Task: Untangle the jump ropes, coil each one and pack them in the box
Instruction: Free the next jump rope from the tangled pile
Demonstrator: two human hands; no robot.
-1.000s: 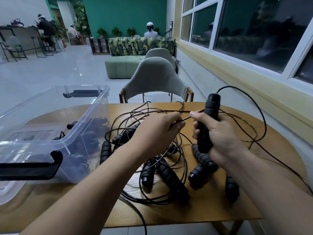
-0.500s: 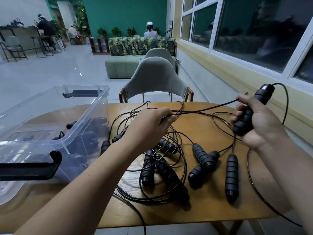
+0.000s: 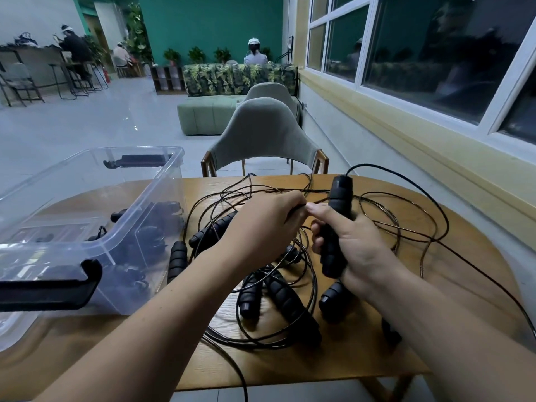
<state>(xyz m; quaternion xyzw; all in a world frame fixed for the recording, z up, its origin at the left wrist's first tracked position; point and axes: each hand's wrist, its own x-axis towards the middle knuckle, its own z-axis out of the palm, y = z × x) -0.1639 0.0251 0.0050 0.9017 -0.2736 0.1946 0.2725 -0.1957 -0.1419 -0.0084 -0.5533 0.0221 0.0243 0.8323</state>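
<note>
Bench [image 3: 290, 369]: wooden top with a rounded edge, carrying all the work. A grey chair [image 3: 264, 134] stands at its far side.

Clear plastic box [image 3: 162, 198]: on the left part of the bench, lid off, with a black latch at each end. Dark rope handles already lie inside.

Tangle of jump ropes [image 3: 278, 300]: on the bench just right of the box, under and between the forearms. It has several ribbed black handles and thin black cords looped over one another.

Loose cord [image 3: 406, 181]: leaves the top of the held handle and arcs out to the right.

Right grip [image 3: 356, 245]: bare hand clenched round a black handle [image 3: 339, 204], held upright above the tangle.

Left grip [image 3: 261, 224]: fingertips pinching a cord, touching the right thumb tip.

Judgement: this one rope is being freed or coiled, and several ropes remain. Keep the handle fixed in the right grip and draw the cord through the left pinch in even turns. Where the cord dives under other loops, lift it clear. A hard pull would likely tighten the snarl and drag handles toward the bench edge.

Writing: none legible on the handles, box or latches.
</note>
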